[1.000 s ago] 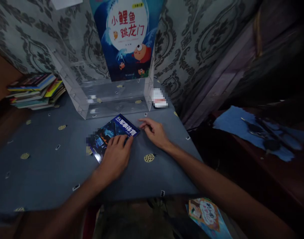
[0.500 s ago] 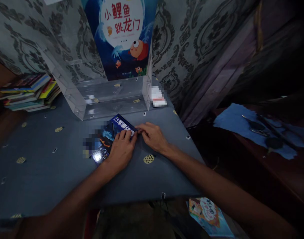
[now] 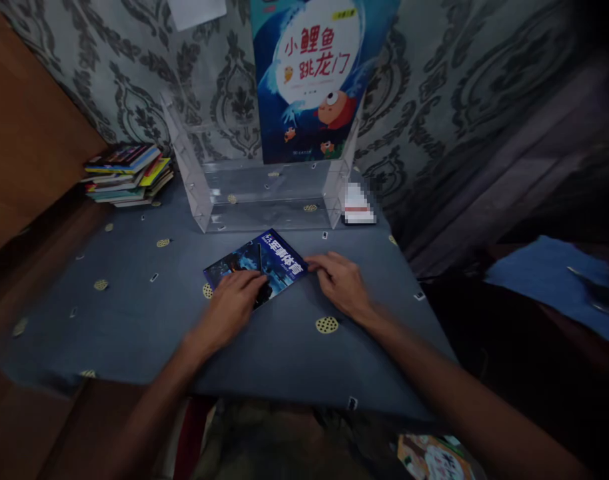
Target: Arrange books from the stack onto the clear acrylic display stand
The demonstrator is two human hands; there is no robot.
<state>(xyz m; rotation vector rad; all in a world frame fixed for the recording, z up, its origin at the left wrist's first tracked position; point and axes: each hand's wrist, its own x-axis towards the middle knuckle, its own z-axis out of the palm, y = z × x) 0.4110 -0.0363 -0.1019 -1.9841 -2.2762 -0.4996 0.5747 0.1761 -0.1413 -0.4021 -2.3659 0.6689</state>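
Note:
A thin blue book (image 3: 279, 264) with white Chinese lettering and a dark picture lies tilted, cover up, on the cloth-covered table. My left hand (image 3: 233, 298) rests on the lower part of its cover, palm down, fingers stretched out, hiding part of the picture. At the book's right corner is my right hand (image 3: 340, 280), fingers curled, with thumb and forefinger pinching that corner. Behind the book stands a clear plastic rack (image 3: 269, 217). A larger blue picture book (image 3: 309, 127) with a red fish leans upright in it.
A stack of books (image 3: 127, 177) sits at the table's back left. Beside the rack is a blurred white item (image 3: 359, 203). Blue cloth (image 3: 539, 273) with a metal tool lies on a surface to the right. Another colourful book (image 3: 432, 457) shows below the table's front edge.
The view has swung left, so the scene sits further right. My left hand has slid from near the book's title to its lower part, away from my right hand, which stays at the corner.

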